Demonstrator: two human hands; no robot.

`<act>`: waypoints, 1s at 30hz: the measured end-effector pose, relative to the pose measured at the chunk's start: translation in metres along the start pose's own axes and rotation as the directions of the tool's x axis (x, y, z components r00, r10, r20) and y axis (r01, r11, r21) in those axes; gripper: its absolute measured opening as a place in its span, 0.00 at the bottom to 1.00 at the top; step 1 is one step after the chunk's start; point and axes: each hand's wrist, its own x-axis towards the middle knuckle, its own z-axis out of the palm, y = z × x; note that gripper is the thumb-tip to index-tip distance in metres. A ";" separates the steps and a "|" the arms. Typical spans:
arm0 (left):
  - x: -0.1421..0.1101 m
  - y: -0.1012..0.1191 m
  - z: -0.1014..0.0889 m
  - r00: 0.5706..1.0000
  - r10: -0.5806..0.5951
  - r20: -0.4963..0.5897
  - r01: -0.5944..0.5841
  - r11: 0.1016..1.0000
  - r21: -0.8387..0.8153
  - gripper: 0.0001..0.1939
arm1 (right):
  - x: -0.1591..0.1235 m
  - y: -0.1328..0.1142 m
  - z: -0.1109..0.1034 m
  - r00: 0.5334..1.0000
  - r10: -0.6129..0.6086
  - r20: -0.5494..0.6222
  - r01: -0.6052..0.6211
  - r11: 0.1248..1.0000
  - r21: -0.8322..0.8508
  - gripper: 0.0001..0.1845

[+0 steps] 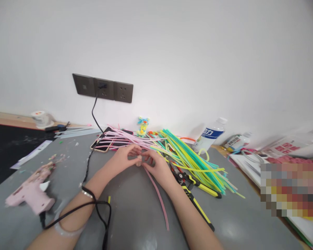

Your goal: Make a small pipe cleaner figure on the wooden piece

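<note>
My left hand (125, 157) and my right hand (155, 166) meet over the middle of the grey table, fingertips pinched close together. Between them is a small pale-pink piece (138, 161), which looks rolled or coiled. A long pink pipe cleaner (159, 194) trails from under my right fingers toward me; the fingers hide whether it joins the small piece. Just beyond my hands lies a bundle of pink pipe cleaners (125, 138). Green and yellow pipe cleaners (195, 163) are heaped to the right. Yellow-and-black handled pliers (195, 199) rest beside my right forearm.
A pink glue gun (32, 192) lies at left, its black cord (88, 166) crossing my left forearm up to the wall socket (103, 88). A phone (103, 144) sits under the pink stems. A small colourful figure (143, 126) and a bottle (210, 133) stand near the wall.
</note>
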 end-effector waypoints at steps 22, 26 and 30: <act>0.000 0.006 -0.003 0.990 -0.087 0.112 0.091 0.995 -0.029 0.08 | 0.000 -0.004 0.006 0.978 -0.194 0.081 0.204 0.966 -0.160 0.05; 0.001 0.008 -0.003 0.989 -0.096 0.116 0.103 0.994 -0.049 0.06 | 0.000 -0.006 0.005 0.978 -0.182 0.097 0.197 0.966 -0.169 0.06; 0.001 0.007 -0.003 0.984 -0.118 0.130 0.126 0.990 -0.061 0.05 | -0.001 -0.005 0.005 0.977 -0.182 0.108 0.199 0.964 -0.176 0.06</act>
